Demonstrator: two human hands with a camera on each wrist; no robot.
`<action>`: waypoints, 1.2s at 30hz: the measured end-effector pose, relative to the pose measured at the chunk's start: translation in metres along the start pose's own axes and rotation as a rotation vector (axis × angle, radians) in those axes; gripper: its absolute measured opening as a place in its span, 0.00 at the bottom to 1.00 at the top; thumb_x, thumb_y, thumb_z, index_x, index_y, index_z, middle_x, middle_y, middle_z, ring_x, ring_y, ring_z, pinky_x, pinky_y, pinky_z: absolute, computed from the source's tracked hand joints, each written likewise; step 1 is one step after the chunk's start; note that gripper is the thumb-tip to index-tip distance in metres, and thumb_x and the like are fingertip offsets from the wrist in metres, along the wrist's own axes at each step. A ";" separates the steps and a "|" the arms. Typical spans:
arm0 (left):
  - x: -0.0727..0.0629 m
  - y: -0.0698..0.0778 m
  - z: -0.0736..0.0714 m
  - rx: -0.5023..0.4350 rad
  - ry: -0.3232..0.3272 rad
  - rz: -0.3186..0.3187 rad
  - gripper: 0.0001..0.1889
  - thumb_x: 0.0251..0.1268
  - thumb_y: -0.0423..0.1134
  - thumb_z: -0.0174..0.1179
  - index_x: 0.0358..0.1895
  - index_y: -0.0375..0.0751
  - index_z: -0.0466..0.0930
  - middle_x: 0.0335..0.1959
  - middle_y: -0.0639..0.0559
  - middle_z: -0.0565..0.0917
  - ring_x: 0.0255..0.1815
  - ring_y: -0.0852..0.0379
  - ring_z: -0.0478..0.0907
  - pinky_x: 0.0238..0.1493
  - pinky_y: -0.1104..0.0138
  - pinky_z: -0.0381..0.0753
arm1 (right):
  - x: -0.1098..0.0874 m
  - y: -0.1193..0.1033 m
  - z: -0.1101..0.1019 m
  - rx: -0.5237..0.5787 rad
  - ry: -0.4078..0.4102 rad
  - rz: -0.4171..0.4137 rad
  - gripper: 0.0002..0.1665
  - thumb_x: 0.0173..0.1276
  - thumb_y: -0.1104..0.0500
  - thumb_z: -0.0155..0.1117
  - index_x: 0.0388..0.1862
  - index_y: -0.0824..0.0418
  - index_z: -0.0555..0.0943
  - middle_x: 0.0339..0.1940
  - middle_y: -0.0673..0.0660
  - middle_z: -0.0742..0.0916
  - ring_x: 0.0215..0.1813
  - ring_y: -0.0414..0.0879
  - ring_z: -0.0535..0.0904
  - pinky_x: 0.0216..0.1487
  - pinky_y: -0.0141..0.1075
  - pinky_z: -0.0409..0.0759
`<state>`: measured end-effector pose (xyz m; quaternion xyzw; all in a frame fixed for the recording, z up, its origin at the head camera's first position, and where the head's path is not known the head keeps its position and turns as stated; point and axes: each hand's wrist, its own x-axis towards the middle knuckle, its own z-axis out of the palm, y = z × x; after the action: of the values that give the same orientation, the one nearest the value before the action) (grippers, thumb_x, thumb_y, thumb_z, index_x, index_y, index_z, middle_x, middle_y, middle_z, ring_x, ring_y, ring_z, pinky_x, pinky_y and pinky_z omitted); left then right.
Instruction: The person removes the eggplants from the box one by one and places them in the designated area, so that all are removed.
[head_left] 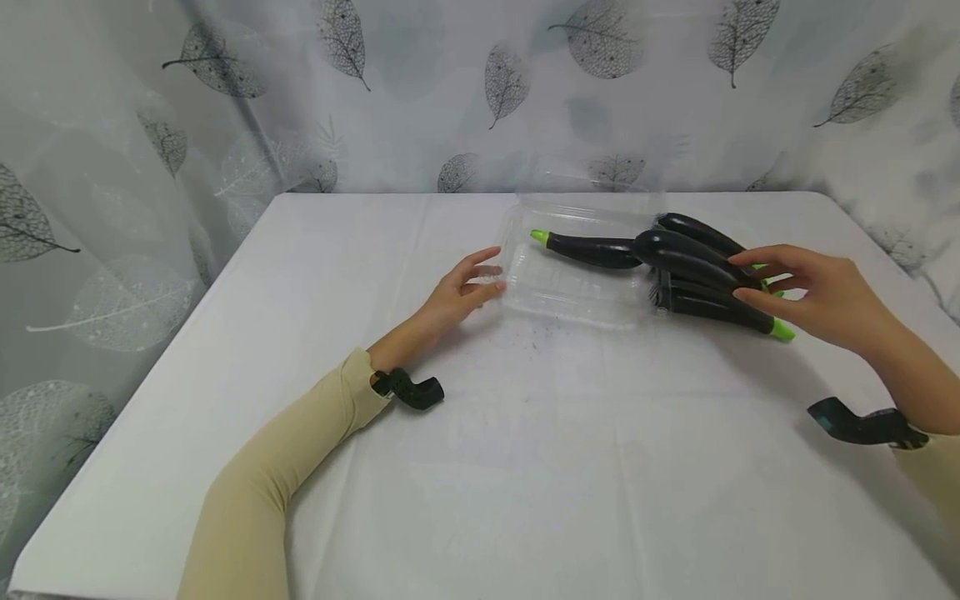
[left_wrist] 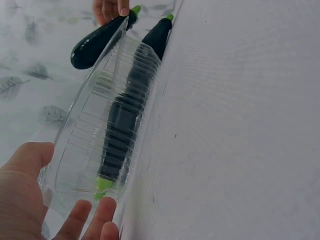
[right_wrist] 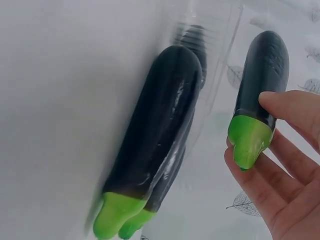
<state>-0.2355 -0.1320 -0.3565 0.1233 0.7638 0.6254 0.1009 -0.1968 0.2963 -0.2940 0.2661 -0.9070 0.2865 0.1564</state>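
My right hand [head_left: 813, 292] pinches a dark eggplant [head_left: 686, 257] by its green-stemmed end, thumb on one side and fingers on the other. The held eggplant is raised, its rounded tip over the right side of a clear plastic container [head_left: 573, 308]. Inside the container lies another eggplant [head_left: 588, 250], green stem to the left. Two more eggplants [right_wrist: 155, 125] lie side by side at the container's right, stems toward my right hand. At the container's left end is my left hand [head_left: 453, 292], fingers spread and relaxed, fingertips right at the wall and thumb [left_wrist: 32, 155] at the rim.
A white cloth covers the table [head_left: 480, 467], with small dark specks in front of the container. Behind the table hangs a pale curtain [head_left: 420, 100] with leaf prints, which continues along the left side. Each wrist wears a black camera mount [head_left: 408, 390].
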 end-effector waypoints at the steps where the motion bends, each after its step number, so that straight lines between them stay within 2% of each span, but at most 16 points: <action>1: 0.000 0.000 0.000 0.002 0.000 -0.001 0.31 0.71 0.41 0.59 0.74 0.58 0.60 0.67 0.48 0.71 0.60 0.49 0.75 0.51 0.61 0.71 | -0.002 0.001 0.000 0.002 0.002 0.006 0.27 0.55 0.72 0.72 0.54 0.57 0.81 0.48 0.30 0.79 0.42 0.17 0.73 0.43 0.12 0.68; 4: 0.001 0.001 0.001 0.008 0.002 -0.004 0.31 0.71 0.42 0.59 0.74 0.59 0.60 0.67 0.48 0.71 0.60 0.50 0.75 0.51 0.62 0.71 | -0.008 0.004 0.001 0.005 0.002 0.025 0.28 0.54 0.73 0.73 0.54 0.54 0.81 0.49 0.33 0.80 0.41 0.18 0.73 0.43 0.12 0.68; 6: 0.001 0.001 0.001 0.011 0.006 -0.005 0.31 0.70 0.41 0.59 0.74 0.58 0.60 0.67 0.48 0.72 0.59 0.50 0.76 0.50 0.62 0.71 | -0.011 0.007 0.001 0.005 -0.002 0.047 0.28 0.55 0.72 0.73 0.54 0.53 0.81 0.48 0.31 0.79 0.41 0.17 0.73 0.43 0.11 0.68; 11: 0.000 0.001 0.001 0.017 0.008 -0.004 0.31 0.71 0.42 0.59 0.74 0.58 0.60 0.67 0.49 0.72 0.59 0.50 0.76 0.50 0.63 0.71 | -0.019 0.012 -0.003 -0.003 -0.011 0.090 0.27 0.55 0.72 0.73 0.54 0.58 0.81 0.48 0.23 0.75 0.41 0.15 0.72 0.42 0.11 0.67; 18: 0.000 0.002 0.000 0.021 0.009 -0.001 0.31 0.71 0.41 0.59 0.75 0.58 0.60 0.67 0.48 0.71 0.59 0.50 0.76 0.49 0.64 0.71 | -0.028 0.020 -0.006 -0.042 -0.032 0.141 0.27 0.55 0.72 0.73 0.55 0.65 0.79 0.47 0.20 0.71 0.41 0.13 0.68 0.40 0.10 0.66; 20: 0.000 0.003 0.000 0.025 0.008 -0.006 0.31 0.71 0.41 0.59 0.75 0.58 0.60 0.67 0.48 0.71 0.59 0.50 0.76 0.50 0.63 0.71 | -0.031 0.022 -0.006 -0.070 -0.044 0.166 0.27 0.56 0.70 0.73 0.55 0.65 0.78 0.48 0.29 0.77 0.41 0.12 0.66 0.40 0.09 0.65; 22: 0.000 0.003 0.000 0.023 0.008 -0.009 0.31 0.71 0.42 0.59 0.75 0.58 0.60 0.68 0.48 0.71 0.60 0.50 0.75 0.50 0.63 0.71 | -0.034 0.025 -0.006 -0.103 -0.057 0.180 0.26 0.57 0.69 0.73 0.56 0.66 0.78 0.50 0.43 0.80 0.41 0.12 0.64 0.40 0.08 0.64; 25: 0.000 0.003 0.000 0.019 0.008 -0.011 0.31 0.71 0.42 0.59 0.75 0.58 0.60 0.68 0.49 0.71 0.60 0.50 0.75 0.50 0.62 0.71 | -0.036 0.027 -0.007 -0.134 -0.077 0.195 0.27 0.58 0.69 0.73 0.57 0.67 0.77 0.51 0.64 0.80 0.41 0.11 0.62 0.40 0.08 0.62; 26: 0.000 0.003 0.000 0.018 0.008 -0.011 0.31 0.71 0.42 0.59 0.75 0.58 0.60 0.68 0.49 0.71 0.60 0.50 0.75 0.50 0.62 0.71 | -0.036 0.027 -0.007 -0.134 -0.080 0.199 0.27 0.57 0.69 0.73 0.56 0.68 0.77 0.51 0.65 0.79 0.40 0.11 0.62 0.40 0.07 0.61; 29: 0.000 0.002 0.000 0.018 0.010 -0.016 0.31 0.71 0.42 0.59 0.75 0.59 0.60 0.67 0.49 0.71 0.61 0.50 0.75 0.51 0.62 0.71 | -0.037 0.029 -0.009 -0.112 -0.086 0.213 0.26 0.57 0.69 0.73 0.55 0.68 0.78 0.48 0.43 0.81 0.40 0.12 0.63 0.39 0.08 0.62; 32: 0.000 0.002 0.001 0.021 0.009 -0.022 0.31 0.71 0.42 0.59 0.74 0.60 0.60 0.67 0.50 0.71 0.61 0.51 0.75 0.51 0.62 0.71 | -0.039 0.031 -0.010 -0.068 -0.091 0.233 0.26 0.56 0.69 0.74 0.54 0.67 0.79 0.43 0.22 0.74 0.39 0.12 0.65 0.38 0.09 0.63; 33: 0.000 0.002 0.001 0.020 0.009 -0.023 0.31 0.71 0.42 0.59 0.74 0.60 0.60 0.67 0.50 0.71 0.61 0.51 0.75 0.51 0.62 0.71 | -0.040 0.032 -0.010 -0.056 -0.095 0.237 0.26 0.56 0.69 0.74 0.54 0.67 0.79 0.43 0.18 0.70 0.38 0.12 0.66 0.38 0.09 0.64; 36: 0.000 0.003 0.001 0.018 0.008 -0.023 0.31 0.71 0.42 0.59 0.74 0.60 0.60 0.67 0.50 0.71 0.61 0.51 0.75 0.51 0.62 0.70 | -0.041 0.034 -0.012 -0.031 -0.104 0.250 0.25 0.56 0.69 0.74 0.54 0.66 0.79 0.42 0.17 0.71 0.38 0.13 0.67 0.37 0.10 0.65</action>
<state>-0.2351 -0.1308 -0.3540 0.1129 0.7711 0.6179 0.1040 -0.1810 0.3430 -0.3175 0.1629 -0.9444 0.2753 0.0762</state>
